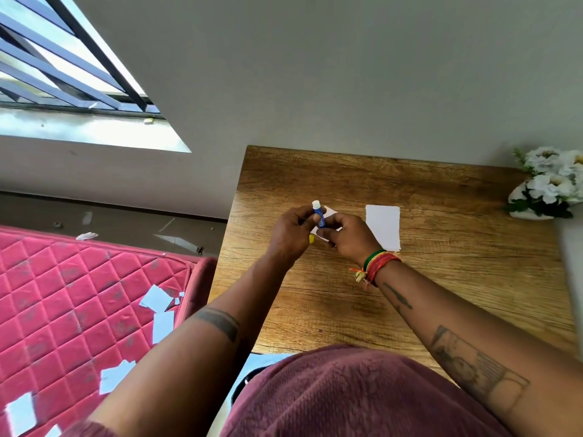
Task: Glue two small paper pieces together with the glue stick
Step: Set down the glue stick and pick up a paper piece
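Grey wall (315,74) is filling the room behind a wooden table (441,279), with a red quilted mattress (79,294) lying to its left, scattered with white paper scraps (162,324). White flowers (550,181) are sitting at the table's far right corner. Both forearms are reaching forward over the tabletop, converging near its middle, the right wrist wearing coloured thread bands (377,263). One white paper piece (382,227) is lying flat just right of the hands; a second paper piece (329,216) is showing partly beneath them. The left hand (291,233) and right hand (345,238) are both curling their fingers closed around the blue glue stick (319,214), which is standing nearly upright, its long axis tilting slightly left, white end pointing up and away. Something small and yellow (311,238) is peeking out under the left hand.
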Available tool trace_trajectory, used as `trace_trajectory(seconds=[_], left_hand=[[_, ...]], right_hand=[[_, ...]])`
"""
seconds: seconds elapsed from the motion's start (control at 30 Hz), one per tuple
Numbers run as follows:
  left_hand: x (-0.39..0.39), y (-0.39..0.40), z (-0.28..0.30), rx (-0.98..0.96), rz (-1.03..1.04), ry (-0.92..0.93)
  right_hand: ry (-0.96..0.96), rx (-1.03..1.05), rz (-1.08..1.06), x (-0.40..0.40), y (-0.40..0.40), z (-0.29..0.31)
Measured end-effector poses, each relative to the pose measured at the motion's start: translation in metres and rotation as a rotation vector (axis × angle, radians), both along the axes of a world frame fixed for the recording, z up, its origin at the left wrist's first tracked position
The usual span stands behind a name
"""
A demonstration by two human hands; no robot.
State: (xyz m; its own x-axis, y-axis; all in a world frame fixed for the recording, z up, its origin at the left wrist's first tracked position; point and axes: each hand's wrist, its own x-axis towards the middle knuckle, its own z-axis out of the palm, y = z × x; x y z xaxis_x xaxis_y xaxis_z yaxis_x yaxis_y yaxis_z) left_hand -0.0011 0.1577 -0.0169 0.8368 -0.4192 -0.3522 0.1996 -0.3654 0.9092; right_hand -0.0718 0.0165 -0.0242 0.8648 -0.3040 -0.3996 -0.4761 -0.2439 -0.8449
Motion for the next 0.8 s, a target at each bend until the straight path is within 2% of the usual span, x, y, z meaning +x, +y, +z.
trace_trajectory(seconds=[0.13, 0.27, 0.37, 0.8], left_hand=[[0.004, 0.003, -0.009, 0.034, 0.035, -0.019], [0.017, 0.018, -0.024, 0.195, 0.158, -0.099], [0.02, 0.035, -0.036, 0.305, 0.14, -0.154], [0.014, 0.047, -0.042, 0.335, 0.041, -0.157]], right_hand=[[0.046, -0.014, 0.033, 0.002, 0.001, -0.003], [0.053, -0.267, 0.116, 0.002, 0.002, -0.01], [0.03, -0.366, 0.164, 0.006, 0.009, -0.013], [-0.017, -0.431, 0.055, -0.006, -0.02, -0.017]])
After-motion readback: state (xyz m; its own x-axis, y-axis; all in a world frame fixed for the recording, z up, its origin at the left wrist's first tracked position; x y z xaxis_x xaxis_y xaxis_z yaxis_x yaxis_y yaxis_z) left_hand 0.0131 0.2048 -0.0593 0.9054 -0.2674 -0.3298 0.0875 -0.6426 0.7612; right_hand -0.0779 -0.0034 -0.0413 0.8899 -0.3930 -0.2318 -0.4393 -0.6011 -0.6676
